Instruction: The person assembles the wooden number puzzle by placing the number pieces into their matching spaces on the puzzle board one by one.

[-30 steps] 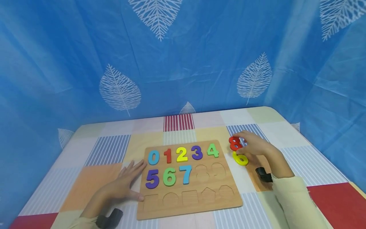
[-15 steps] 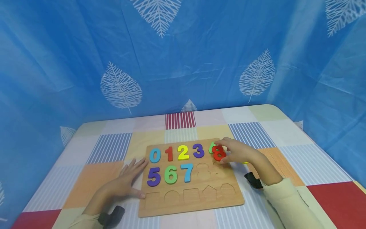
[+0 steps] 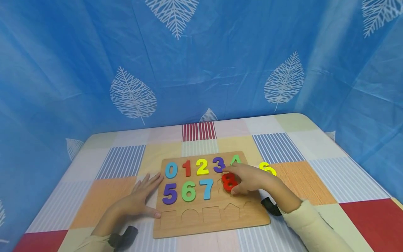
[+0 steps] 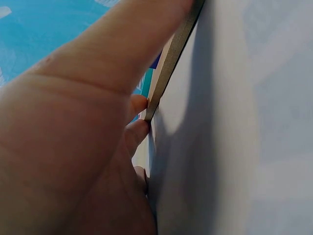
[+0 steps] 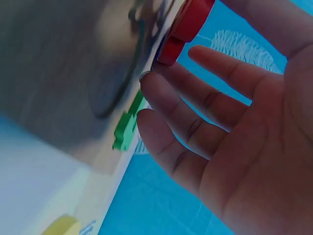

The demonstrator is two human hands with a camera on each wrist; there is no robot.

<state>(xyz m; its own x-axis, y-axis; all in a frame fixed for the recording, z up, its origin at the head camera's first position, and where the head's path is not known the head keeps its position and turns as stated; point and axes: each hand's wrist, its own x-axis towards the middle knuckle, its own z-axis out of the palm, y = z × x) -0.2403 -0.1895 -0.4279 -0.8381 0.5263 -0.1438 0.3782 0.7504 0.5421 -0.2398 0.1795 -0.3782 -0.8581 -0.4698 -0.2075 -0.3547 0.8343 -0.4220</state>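
A wooden number puzzle board [image 3: 211, 228] lies on the table in the head view. My right hand [image 3: 250, 179] pinches a red number 8 [image 3: 229, 182] over the board's second row, beside the light blue 7 [image 3: 206, 189]. In the right wrist view the red 8 [image 5: 191, 22] shows near the fingertips; whether it touches the board I cannot tell. My left hand [image 3: 136, 202] rests against the board's left edge with spread, straight fingers, and its thumb touches the lower left. The left wrist view shows the board's edge [image 4: 171, 58] beside those fingers.
The upper row holds several number pieces, among them a purple 3 [image 3: 218, 164] and a green 4 [image 3: 235, 159], partly hidden by my right hand. Shape recesses line the lower row. A yellow number piece [image 3: 265, 164] lies right of the board. Blue leaf-patterned cloth [image 3: 201, 70] hangs behind.
My right hand has lifted the red 8 from beside the yellow piece and carried it left over the board. The left hand stays at the board's edge.
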